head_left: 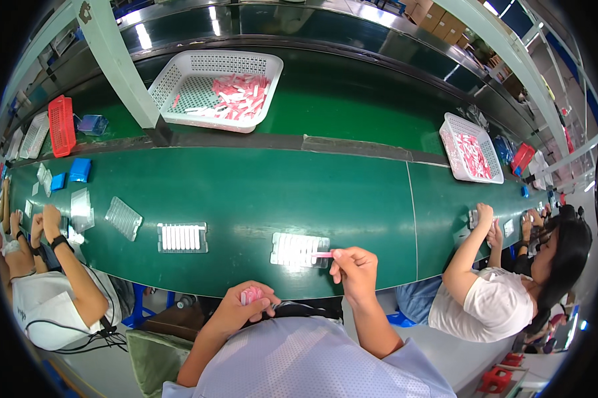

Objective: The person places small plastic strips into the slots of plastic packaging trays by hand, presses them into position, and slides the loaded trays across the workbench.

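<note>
Right-hand fingers [345,258] pinch a pink stick [321,255] jutting left over a clear tray [323,244], left-hand fingers [265,303] curled around a pink bunch [250,295].

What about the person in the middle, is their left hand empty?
No, the left hand is curled around a bunch of pink and white sticks.

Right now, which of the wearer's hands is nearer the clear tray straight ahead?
Right. The right hand is just right of the clear tray, pinching a pink stick; the left hand is farther off, leftward, closer to the body.
</note>
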Available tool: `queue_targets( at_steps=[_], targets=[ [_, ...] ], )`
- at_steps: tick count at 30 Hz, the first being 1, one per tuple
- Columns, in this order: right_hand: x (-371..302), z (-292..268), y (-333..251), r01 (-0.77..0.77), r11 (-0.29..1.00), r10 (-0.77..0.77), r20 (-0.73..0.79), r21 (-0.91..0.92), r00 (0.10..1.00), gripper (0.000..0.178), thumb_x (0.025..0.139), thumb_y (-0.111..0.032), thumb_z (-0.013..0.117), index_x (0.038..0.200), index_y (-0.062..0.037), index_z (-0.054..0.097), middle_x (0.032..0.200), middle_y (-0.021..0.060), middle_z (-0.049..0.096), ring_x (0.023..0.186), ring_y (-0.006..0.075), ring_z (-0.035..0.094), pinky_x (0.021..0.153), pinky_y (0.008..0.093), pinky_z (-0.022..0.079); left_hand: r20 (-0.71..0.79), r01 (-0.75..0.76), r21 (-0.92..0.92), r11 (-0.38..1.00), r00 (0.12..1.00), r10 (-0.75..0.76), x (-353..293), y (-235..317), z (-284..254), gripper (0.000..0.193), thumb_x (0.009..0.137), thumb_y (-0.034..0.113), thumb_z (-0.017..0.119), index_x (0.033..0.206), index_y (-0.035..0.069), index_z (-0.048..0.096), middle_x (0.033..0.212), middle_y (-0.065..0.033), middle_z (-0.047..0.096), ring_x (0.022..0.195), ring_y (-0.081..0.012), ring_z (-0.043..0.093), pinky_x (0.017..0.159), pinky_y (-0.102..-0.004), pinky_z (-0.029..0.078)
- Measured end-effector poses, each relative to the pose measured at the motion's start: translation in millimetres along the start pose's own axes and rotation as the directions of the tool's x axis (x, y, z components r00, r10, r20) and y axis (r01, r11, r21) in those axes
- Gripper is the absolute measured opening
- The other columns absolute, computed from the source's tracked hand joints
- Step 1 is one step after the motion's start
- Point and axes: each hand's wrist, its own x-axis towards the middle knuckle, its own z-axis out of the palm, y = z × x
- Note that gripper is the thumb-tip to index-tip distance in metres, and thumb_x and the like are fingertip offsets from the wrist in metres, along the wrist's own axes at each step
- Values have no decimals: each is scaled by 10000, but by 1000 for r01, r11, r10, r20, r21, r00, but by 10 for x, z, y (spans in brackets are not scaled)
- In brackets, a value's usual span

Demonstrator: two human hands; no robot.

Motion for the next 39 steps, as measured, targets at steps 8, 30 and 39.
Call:
queue_targets(
  at_steps=[8,30,39],
  targets=[
    [193,-181,-52,91,982,-90,12,-163,996,60,923,-16,715,904,36,737,730,82,722,569,76,587,512,204,424,-17,48,-242,969,998,-53,-1,0,-51,325,908,-55,685,1227,-42,626,1082,-220,728,848,-231,730,537,-247,458],
    [545,-191,-145,495,312,-180,461,-811,869,606,720,-340,868,1250,-116,679,763,39,606,726,247,622,681,377,519,-108,3,-205,979,994,-26,59,64,-76,105,933,-16,666,1016,3,605,730,-47,567,590,-106,536,447,-216,330],
    [475,-143,-139,628,263,-200,595,-732,778,776,659,-304,923,1338,-76,624,1211,101,700,981,286,615,902,391,509,44,6,-95,995,999,-2,7,91,-134,128,986,77,649,881,14,608,602,20,465,505,-52,397,448,-219,289]
  ],
)
